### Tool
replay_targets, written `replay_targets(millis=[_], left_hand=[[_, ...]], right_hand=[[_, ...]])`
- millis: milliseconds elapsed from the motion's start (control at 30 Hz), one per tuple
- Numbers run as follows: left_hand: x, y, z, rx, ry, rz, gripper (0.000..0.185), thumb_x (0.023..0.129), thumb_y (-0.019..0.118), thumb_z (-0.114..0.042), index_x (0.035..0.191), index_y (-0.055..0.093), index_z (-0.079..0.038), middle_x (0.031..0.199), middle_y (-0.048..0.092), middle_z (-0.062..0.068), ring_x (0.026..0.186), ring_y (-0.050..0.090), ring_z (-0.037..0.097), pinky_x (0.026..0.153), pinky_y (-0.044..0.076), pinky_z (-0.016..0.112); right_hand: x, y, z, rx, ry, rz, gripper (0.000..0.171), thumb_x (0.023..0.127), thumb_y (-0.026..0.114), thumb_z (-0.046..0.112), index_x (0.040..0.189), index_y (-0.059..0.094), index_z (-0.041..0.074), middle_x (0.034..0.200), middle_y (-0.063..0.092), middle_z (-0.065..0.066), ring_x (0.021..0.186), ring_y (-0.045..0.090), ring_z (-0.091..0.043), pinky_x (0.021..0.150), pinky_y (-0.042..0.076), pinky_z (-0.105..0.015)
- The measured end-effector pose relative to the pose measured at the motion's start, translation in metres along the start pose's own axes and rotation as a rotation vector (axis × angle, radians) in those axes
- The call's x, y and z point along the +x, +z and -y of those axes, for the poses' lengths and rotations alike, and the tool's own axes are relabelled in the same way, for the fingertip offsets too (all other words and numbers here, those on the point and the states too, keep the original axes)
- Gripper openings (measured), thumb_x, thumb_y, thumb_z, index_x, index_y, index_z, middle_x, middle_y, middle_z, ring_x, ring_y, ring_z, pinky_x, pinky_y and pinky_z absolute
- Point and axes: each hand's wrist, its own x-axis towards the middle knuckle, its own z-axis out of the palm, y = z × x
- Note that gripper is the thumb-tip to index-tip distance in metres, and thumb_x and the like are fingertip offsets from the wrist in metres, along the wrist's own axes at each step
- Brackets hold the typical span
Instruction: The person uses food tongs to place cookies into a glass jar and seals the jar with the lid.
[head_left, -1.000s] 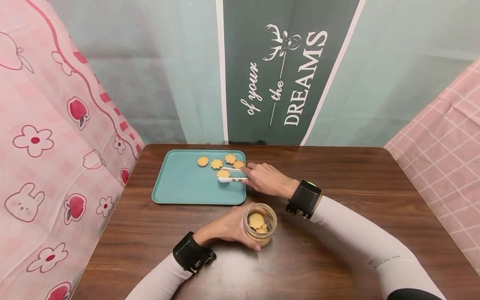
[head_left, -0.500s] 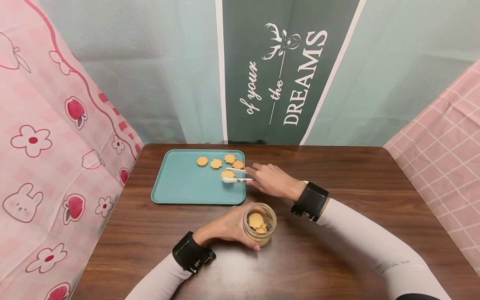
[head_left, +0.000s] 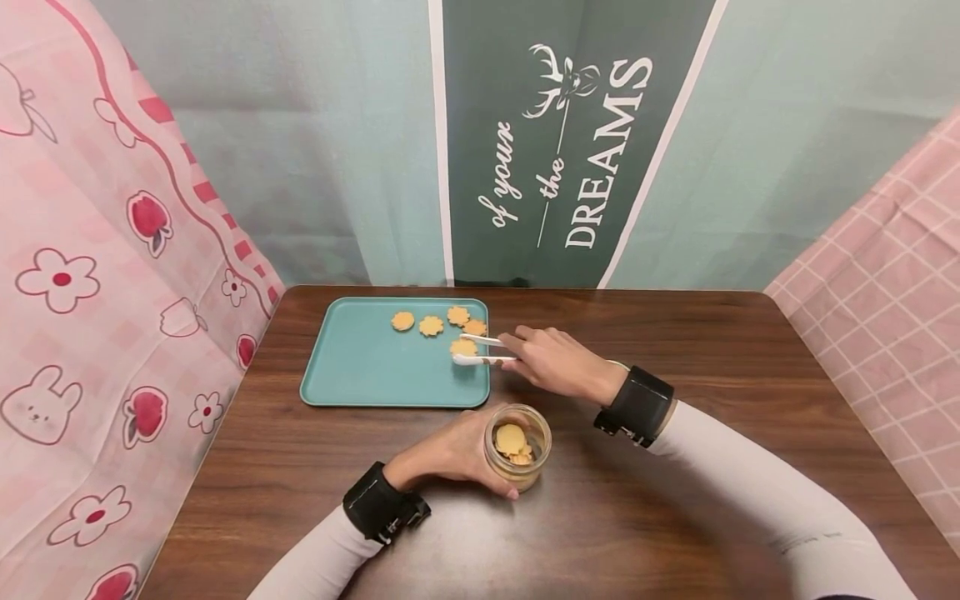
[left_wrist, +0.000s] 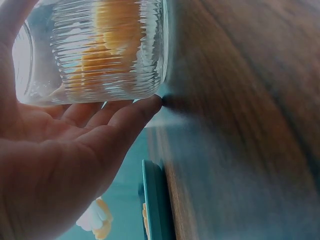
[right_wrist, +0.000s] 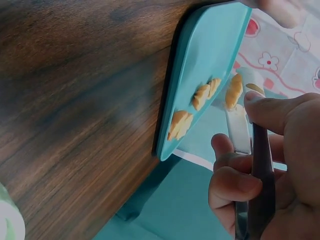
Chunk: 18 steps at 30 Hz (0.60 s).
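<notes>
The biscuit (head_left: 463, 347) is between the tips of the tongs (head_left: 471, 361), raised over the right part of the tray (head_left: 375, 367); it looks light, stiff and brittle, so a gentle squeeze across its scalloped edges should suit. The right hand (head_left: 558, 360) has its fingers clamped on the tongs, just right of the tray. On the tray's near side, the left hand (head_left: 461, 450) curves thumb and fingers round the jar (head_left: 525, 482), whose smooth glass may slip; its lower wall seems the surest hold. Four other biscuits (head_left: 431, 326) lie toward the tray's far right, close enough to be knocked, and its raised rim could catch the tongs.
</notes>
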Motion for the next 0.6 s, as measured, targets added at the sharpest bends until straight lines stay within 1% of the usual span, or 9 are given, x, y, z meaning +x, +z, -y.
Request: replay_targets(millis=[267,433,600], left_hand=[[0.001,0.000,0.000,-0.022,0.000,0.005,0.086,0.066,0.103,-0.028,0.140,0.060,-0.019,0.136,0.064,-0.007,0.127,0.057,0.005,0.114,0.044,0.028],[0.001,0.000,0.000,-0.017,0.014,-0.005,0.086,0.065,0.103,-0.029,0.139,0.061,-0.020,0.136,0.064,-0.007,0.127,0.057,0.005,0.114,0.044,0.028],[0.000,0.000,0.000,-0.005,0.028,-0.014,0.083,0.066,0.103,-0.030,0.137,0.062,-0.018,0.135,0.063,-0.006,0.126,0.057,0.005,0.113,0.045,0.028]], right_hand=[[-0.014,-0.008,-0.003,-0.021,-0.019,-0.029,0.034,0.102,0.073,0.026,0.126,0.067,0.002,0.087,0.059,-0.005,0.057,0.053,-0.013,0.052,0.052,-0.035],[-0.023,-0.015,-0.003,-0.045,-0.032,-0.043,0.035,0.102,0.073,0.026,0.127,0.066,0.002,0.087,0.058,-0.004,0.057,0.053,-0.013,0.052,0.052,-0.035],[-0.032,-0.024,-0.002,-0.067,-0.042,-0.066,0.034,0.103,0.072,0.026,0.127,0.066,0.002,0.088,0.057,-0.004,0.055,0.052,-0.013,0.051,0.052,-0.034]])
